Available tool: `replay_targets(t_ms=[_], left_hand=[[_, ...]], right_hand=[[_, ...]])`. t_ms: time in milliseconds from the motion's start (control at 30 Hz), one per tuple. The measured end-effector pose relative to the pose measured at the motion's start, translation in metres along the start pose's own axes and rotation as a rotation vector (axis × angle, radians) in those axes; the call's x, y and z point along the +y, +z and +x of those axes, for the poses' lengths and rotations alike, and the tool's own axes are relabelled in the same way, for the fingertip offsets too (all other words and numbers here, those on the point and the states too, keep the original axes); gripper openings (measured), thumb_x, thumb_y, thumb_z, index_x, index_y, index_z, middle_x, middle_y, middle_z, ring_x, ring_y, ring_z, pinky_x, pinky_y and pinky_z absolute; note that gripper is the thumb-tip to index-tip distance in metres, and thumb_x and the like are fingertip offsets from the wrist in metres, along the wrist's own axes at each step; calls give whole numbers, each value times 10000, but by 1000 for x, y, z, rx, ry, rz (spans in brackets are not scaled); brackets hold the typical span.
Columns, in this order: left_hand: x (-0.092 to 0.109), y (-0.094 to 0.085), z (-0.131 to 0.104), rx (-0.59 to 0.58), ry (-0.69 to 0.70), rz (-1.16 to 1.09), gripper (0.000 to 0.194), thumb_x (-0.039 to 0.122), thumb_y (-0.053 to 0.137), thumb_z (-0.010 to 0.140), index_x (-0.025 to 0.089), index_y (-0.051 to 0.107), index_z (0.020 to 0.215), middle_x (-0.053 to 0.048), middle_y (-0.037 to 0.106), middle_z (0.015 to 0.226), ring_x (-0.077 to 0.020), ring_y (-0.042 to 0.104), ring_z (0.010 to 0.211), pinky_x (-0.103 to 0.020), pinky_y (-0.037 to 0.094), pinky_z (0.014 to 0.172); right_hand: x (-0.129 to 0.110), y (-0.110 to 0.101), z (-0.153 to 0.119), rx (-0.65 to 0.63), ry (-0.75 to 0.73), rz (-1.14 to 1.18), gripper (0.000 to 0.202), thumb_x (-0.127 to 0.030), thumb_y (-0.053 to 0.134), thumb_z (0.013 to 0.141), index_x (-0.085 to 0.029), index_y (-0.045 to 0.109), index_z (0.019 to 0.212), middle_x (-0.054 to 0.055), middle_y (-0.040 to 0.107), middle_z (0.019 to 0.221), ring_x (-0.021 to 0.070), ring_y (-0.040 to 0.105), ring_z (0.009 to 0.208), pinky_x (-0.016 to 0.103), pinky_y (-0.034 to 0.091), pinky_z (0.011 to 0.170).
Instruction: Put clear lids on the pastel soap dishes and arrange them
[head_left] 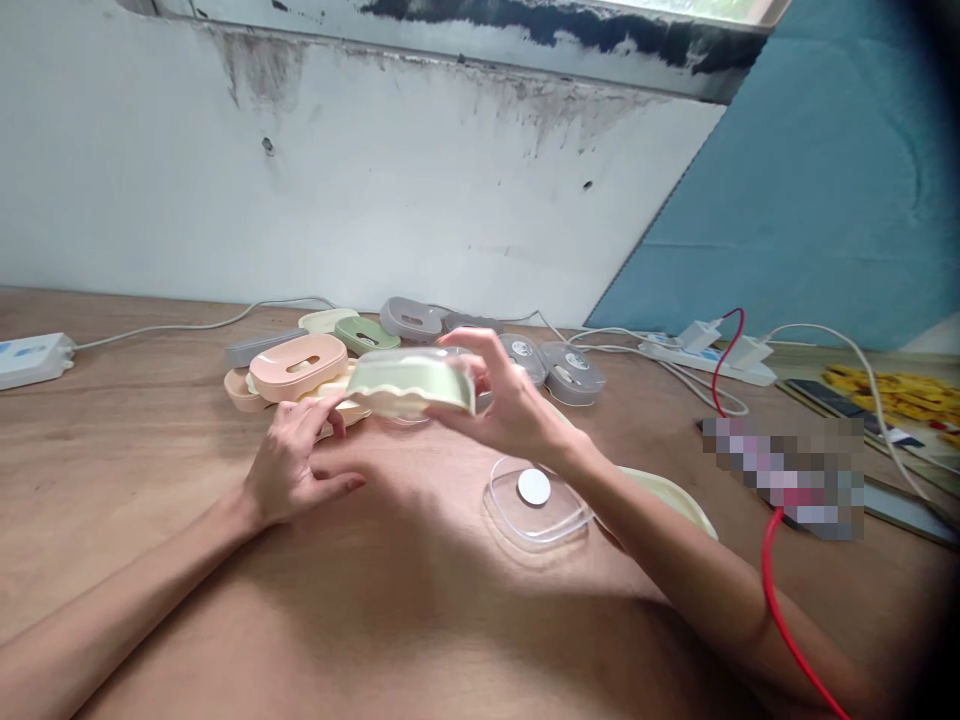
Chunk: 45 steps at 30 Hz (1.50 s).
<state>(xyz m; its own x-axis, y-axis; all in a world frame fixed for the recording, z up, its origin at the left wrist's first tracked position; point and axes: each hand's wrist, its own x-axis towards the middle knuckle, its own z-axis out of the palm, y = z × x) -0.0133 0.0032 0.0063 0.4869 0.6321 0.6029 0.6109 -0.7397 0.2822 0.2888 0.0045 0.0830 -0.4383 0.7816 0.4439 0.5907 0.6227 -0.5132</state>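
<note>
The round labels on the grey containers have print which is too small for reading; the white sticker on the clear lid looks plain. The right hand grasps the light green container by its right end, raised above the worktop. The left hand is unclosed, fingers just beside the container's left end; whether they touch it, I cannot tell.
</note>
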Motion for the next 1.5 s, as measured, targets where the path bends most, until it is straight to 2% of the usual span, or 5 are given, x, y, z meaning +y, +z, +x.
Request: replay_targets(t_ms=[100,267,833,1200,1500], left_hand=[[1,2,0,-16,-30,5,690,704,482,951,188,487,1408,-51,655,941,-255,606,896,-394,376,881],[5,4,4,-44,-39,4,390,491,547,997,197,592,1249,-29,660,904,-234,628,882,-381,368,855],[12,4,8,13,1,68,161,331,583,987,206,654,1060,-14,658,863,-211,624,842,-371,360,805],[16,3,7,76,111,111,153,275,610,966,222,619,1109,-37,688,975,-240,616,930,-393,379,838],[15,3,6,79,96,127,152,289,600,966,237,623,1107,-39,685,1003,-247,612,975,-403,398,852]], right_hand=[[27,-14,7,205,139,-260,624,-493,662,878,-240,441,1404,58,737,988,185,642,676,342,548,640],[71,-23,12,367,197,-502,536,-453,633,902,-241,512,1380,136,673,1295,309,681,971,429,553,787],[78,-19,14,324,315,-371,487,-599,628,839,-189,635,1102,64,681,822,231,627,721,329,457,684],[73,-8,14,274,162,-564,498,-515,467,1004,-163,604,1329,138,666,1298,281,685,990,375,525,796],[86,2,9,43,77,-725,465,-227,599,886,-223,590,1350,128,612,1363,318,544,1222,435,522,923]])
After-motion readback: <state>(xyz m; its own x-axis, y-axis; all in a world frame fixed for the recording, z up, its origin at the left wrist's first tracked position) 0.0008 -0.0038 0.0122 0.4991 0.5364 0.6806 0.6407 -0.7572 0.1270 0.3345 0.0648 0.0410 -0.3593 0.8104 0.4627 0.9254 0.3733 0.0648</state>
